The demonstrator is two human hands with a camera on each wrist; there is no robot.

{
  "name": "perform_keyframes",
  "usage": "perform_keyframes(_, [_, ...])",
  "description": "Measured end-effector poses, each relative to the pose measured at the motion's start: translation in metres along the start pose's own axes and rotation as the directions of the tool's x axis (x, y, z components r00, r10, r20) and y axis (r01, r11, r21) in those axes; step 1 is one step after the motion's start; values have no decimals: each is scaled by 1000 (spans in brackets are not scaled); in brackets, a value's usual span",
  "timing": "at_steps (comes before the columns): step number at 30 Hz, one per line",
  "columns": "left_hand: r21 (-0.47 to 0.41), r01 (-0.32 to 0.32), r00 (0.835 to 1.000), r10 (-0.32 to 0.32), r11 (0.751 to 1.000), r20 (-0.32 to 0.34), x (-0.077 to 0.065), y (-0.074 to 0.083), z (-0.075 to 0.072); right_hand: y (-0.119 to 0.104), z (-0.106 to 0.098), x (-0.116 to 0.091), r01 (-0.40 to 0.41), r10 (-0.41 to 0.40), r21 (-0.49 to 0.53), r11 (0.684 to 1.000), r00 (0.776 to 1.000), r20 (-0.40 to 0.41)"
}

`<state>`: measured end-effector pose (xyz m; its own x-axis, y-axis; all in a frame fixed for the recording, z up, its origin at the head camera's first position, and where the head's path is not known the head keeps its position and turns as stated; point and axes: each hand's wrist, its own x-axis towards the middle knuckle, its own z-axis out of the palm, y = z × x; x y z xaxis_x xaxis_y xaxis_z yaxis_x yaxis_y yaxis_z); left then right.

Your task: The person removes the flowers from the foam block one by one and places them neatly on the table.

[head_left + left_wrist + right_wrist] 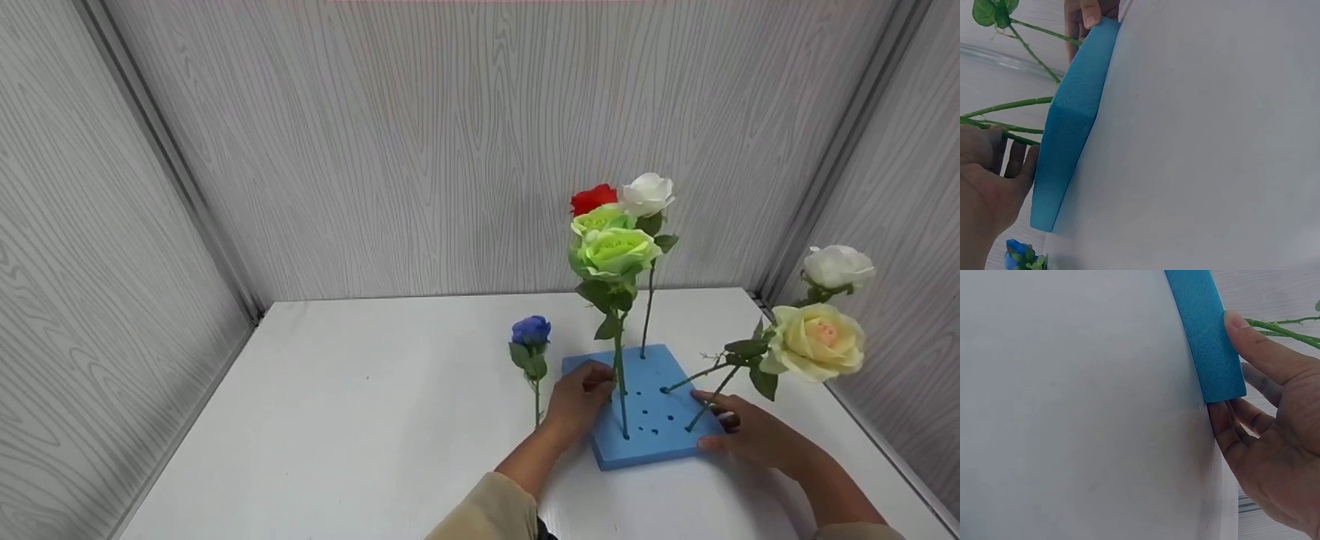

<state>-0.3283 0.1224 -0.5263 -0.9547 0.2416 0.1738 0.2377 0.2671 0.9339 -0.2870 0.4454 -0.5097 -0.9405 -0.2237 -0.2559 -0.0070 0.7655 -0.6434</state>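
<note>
A blue foam block (pixel 656 401) with holes stands on the white table, several artificial roses stuck in it. Over its left edge, my left hand (pixel 581 397) pinches a green stem (pixel 1019 138) low down, close to the foam; which bloom this stem bears I cannot tell. Above that hand cluster a red rose (pixel 592 199), light green roses (pixel 619 251) and a white rose (pixel 646 194). My right hand (pixel 757 435) grips the block's right edge, thumb on the near corner. Leaning out over this hand are a pale yellow rose (pixel 817 343) and another white rose (pixel 836 267).
A blue rose (pixel 531 331) is left of the block, its lower stem hidden behind my left forearm. The white table (pixel 337 405) extends to the left. Grey wood-grain panels (pixel 412 150) enclose the back and both sides.
</note>
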Motion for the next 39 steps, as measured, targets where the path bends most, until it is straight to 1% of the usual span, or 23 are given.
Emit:
perform_keyframes(2, [-9,-3,1000,3,1000,3,0,0,0,1,0,0,3,-3,7,1000,1000,-4])
perform_keyframes(9, [-53,-18,1000,19,998,8,0,1,0,5,1,1,63,-63,12,998,998,-8])
perform_keyframes(16, [-23,-51,999,50,998,-21,1,6,-2,2,0,0,29,-29,19,999,1000,-4])
perform_keyframes(20, [-26,-35,999,34,999,-30,0,7,-3,1,0,0,17,-17,2,1000,1000,0])
perform_keyframes(23, [-40,-22,999,21,999,-31,0,7,-4,2,0,1,19,-19,-21,1000,1000,0])
perform_keyframes(31, [-103,-29,999,26,994,-22,1,9,-9,3,0,2,39,-40,-38,998,999,-11])
perform_keyframes(37, [-168,-36,999,35,985,-5,-2,12,-16,4,0,1,37,-37,2,999,999,4])
perform_keyframes(39, [-180,-34,999,34,983,-5,-3,13,-18,4,0,2,32,-32,-2,999,999,8])
